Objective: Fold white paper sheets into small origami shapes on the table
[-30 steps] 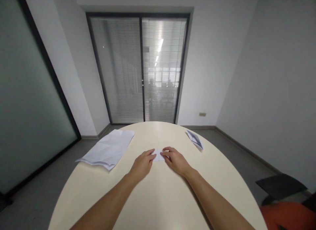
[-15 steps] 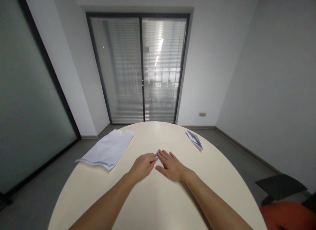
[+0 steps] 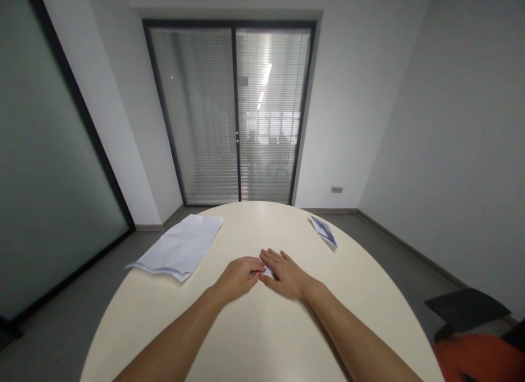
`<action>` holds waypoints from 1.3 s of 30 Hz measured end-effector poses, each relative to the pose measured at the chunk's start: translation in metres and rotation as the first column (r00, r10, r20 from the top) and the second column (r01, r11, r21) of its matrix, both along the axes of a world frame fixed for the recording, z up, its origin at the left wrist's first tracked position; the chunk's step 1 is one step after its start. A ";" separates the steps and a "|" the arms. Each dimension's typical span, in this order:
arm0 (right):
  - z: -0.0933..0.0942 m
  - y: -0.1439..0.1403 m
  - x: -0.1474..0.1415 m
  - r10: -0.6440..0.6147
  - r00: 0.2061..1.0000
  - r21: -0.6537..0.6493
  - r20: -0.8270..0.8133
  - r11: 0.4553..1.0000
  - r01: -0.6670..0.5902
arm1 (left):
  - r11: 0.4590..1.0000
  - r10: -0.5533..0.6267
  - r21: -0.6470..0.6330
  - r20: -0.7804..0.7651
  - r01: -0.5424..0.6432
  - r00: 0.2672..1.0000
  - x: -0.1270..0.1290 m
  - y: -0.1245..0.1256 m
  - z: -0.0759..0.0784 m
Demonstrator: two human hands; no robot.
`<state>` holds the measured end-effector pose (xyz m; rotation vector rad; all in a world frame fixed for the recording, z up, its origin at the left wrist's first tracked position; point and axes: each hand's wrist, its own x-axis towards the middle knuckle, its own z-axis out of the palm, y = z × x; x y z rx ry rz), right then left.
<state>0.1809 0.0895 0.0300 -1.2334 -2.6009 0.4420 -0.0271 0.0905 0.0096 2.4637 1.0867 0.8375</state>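
A small piece of folded white paper [image 3: 268,272] lies on the table between my hands, mostly covered by them. My left hand [image 3: 239,277] is closed, its fingertips pinching the paper's left side. Over the paper, my right hand [image 3: 286,275] lies flat with its fingers stretched out and thumb apart, pressing from the right. The fingertips of both hands meet or nearly meet. How the paper is folded is hidden.
White paper sheets [image 3: 180,246] with creases lie at the left of the round cream table [image 3: 254,338]. A folded paper piece [image 3: 324,231] rests near its right edge. An orange and black chair [image 3: 476,354] stands at lower right, beyond the table edge.
My left fingers have shifted slightly right, toward my right hand. A bit more of the white paper shows beneath my right hand. The other papers have stayed put.
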 end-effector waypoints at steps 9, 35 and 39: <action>-0.005 0.002 0.001 -0.045 0.998 -0.038 0.038 0.998 0.046 | 0.997 0.051 0.056 -0.029 -0.049 0.998 0.001 -0.002 0.004; -0.002 0.002 0.007 -0.059 0.997 -0.036 0.041 0.998 0.060 | 0.989 0.133 0.068 -0.073 -0.128 0.988 0.002 -0.001 0.003; -0.002 0.002 0.007 -0.060 0.998 -0.034 0.032 0.998 0.061 | 0.989 0.130 0.077 -0.078 -0.124 0.988 0.002 -0.001 0.003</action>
